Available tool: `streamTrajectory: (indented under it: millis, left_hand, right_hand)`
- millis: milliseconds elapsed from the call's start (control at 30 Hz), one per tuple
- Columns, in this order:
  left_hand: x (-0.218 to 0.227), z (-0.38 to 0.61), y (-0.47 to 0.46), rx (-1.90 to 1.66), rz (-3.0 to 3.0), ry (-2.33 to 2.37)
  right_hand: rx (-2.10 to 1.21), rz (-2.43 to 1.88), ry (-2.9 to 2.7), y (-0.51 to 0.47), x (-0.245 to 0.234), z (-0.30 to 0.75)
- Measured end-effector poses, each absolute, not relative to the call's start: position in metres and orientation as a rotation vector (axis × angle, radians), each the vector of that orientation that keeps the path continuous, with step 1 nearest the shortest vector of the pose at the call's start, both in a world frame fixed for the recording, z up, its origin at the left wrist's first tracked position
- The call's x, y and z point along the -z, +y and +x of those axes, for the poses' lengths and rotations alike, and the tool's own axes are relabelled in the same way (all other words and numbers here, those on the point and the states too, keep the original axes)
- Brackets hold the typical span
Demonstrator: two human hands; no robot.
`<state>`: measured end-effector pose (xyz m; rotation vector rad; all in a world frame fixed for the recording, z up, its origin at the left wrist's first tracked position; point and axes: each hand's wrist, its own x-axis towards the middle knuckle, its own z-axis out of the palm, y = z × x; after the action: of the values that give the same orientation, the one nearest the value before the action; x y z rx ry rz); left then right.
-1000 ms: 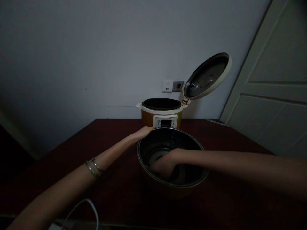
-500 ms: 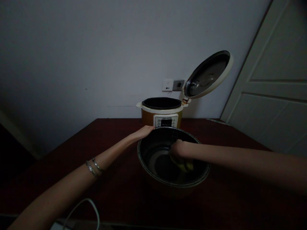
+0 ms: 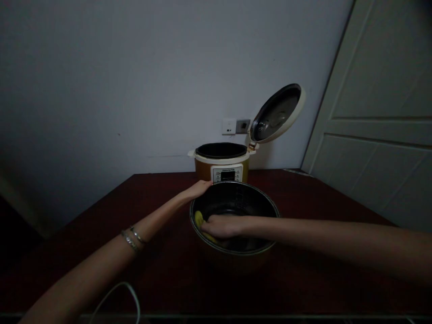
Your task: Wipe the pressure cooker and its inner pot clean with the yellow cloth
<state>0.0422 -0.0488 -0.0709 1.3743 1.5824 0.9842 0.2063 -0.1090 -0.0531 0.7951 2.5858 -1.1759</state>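
Note:
A dark, round inner pot (image 3: pixel 249 198) stands on the table in front of the rice cooker. My left hand (image 3: pixel 201 188) grips its far left rim, the fingers mostly hidden behind the edge. Inside the pot, my right hand (image 3: pixel 222 226) is closed on a yellow cloth (image 3: pixel 199 219), which it presses to the left inner wall. Part of the cloth is covered by the hand. Behind the pot is the rice cooker (image 3: pixel 205 169), white-rimmed and orange-brown, its lid (image 3: pixel 278 114) raised and tilted to the right.
The dark red table (image 3: pixel 141 202) meets a pale wall (image 3: pixel 135 90) with socket plates (image 3: pixel 229 126) behind the cooker. A panelled door (image 3: pixel 381 121) stands at the right. A white cable (image 3: pixel 130 288) loops at the near left edge.
My right hand has moved left with the cloth, from the pot's right side to its left inner wall. My left hand still holds the rim. The view has shifted slightly.

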Motion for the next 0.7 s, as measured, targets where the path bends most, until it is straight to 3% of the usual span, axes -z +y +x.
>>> streamTrajectory:
  millis: [100, 167, 400, 700]
  left_hand:
    - [0.071, 0.042, -0.047, -0.984, 1.364, 1.594]
    - [0.071, 0.042, -0.047, -0.982, 1.365, 1.593]
    - [0.071, 0.039, -0.048, -0.942, 1.418, 1.571]
    - [0.064, 0.038, -0.049, -0.876, 1.578, 1.578]
  right_hand:
    - [1.476, 0.925, 2.470, -0.118, 0.035, 0.215]
    - [1.483, 0.830, 2.461, -0.122, 0.023, 0.226]
    - [0.572, 0.678, 2.365, -0.116, -0.005, 0.274]
    - [-0.407, 0.625, 2.611, -0.050, 0.017, 0.280]
